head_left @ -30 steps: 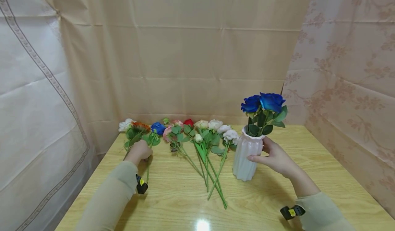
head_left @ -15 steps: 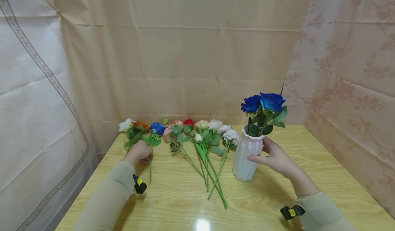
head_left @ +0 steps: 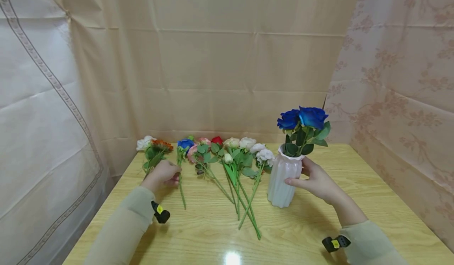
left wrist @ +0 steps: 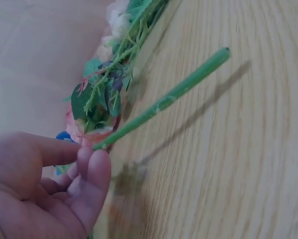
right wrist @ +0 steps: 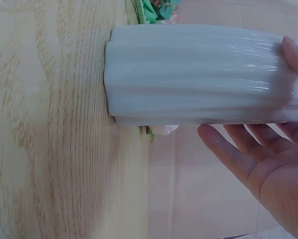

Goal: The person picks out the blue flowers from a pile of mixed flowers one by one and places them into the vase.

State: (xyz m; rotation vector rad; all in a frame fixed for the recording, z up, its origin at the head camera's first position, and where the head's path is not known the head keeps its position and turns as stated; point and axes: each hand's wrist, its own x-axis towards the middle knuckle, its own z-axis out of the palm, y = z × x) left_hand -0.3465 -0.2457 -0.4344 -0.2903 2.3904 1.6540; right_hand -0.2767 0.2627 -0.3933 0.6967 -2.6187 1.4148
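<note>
My left hand (head_left: 162,174) pinches the green stem of a blue rose (head_left: 185,143) at the left of the table. In the left wrist view the stem (left wrist: 163,103) juts out past the thumb and fingertips, its cut end above the wood. On the right, a white fluted vase (head_left: 283,180) stands upright on the table. My right hand (head_left: 320,182) grips it, thumb at the front and fingers behind. Two blue roses (head_left: 312,117) with dark green leaves stand in the vase. The right wrist view shows the vase's glossy wall (right wrist: 188,74) with the hand near its upper part.
Across the table (head_left: 213,233) lie several artificial flowers: a white one (head_left: 144,143) and an orange one (head_left: 162,145) at far left, pink ones (head_left: 192,154), a red rose (head_left: 217,140) and pale blooms (head_left: 247,142) mid-table. Their green stems cross towards the front. A beige curtain (head_left: 213,68) hangs behind.
My left hand has shifted slightly right, carrying the blue rose; its stem's lower end has swung right, away from the orange flower. My right hand and the vase have stayed put.
</note>
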